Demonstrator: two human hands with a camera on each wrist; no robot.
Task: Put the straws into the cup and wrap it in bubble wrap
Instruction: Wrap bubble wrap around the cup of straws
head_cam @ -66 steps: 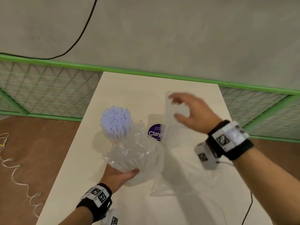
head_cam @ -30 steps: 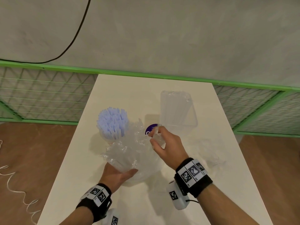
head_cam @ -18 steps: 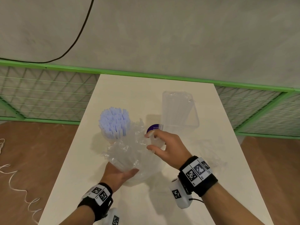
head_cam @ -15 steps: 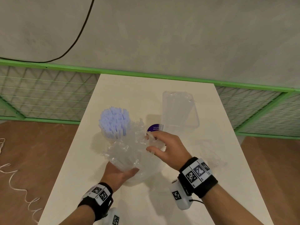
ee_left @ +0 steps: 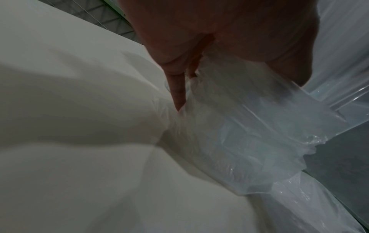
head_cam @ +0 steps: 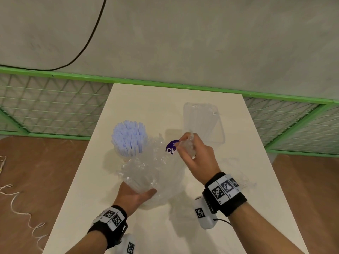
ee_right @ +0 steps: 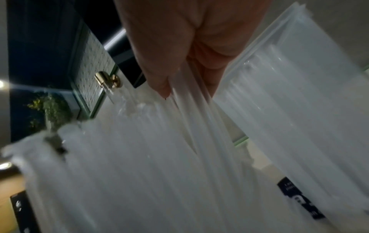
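A cup point(head_cam: 122, 158) at the table's left holds a dense bunch of pale blue straws point(head_cam: 128, 138). Just in front of it my left hand point(head_cam: 139, 193) grips the lower end of a crinkled clear bag of clear straws point(head_cam: 152, 167), tilted up and away from me. In the left wrist view the left hand point(ee_left: 219, 47) is wrapped around the bag point(ee_left: 249, 126). My right hand point(head_cam: 183, 143) pinches a few clear straws point(head_cam: 189, 147) at the bag's open mouth. In the right wrist view they point(ee_right: 189, 118) run down from the fingers point(ee_right: 159, 71). Flat bubble wrap point(head_cam: 236, 169) lies to the right.
An empty clear plastic box point(head_cam: 203, 123) lies at the back right of the white table point(head_cam: 146, 99). A purple round label point(head_cam: 171, 148) shows behind the bag. A green mesh fence point(head_cam: 55, 107) runs behind the table, with brown floor on both sides.
My right hand let go of the clear box at the back, came down to the bag's mouth and closed on a few clear straws. The left hand has kept its hold.
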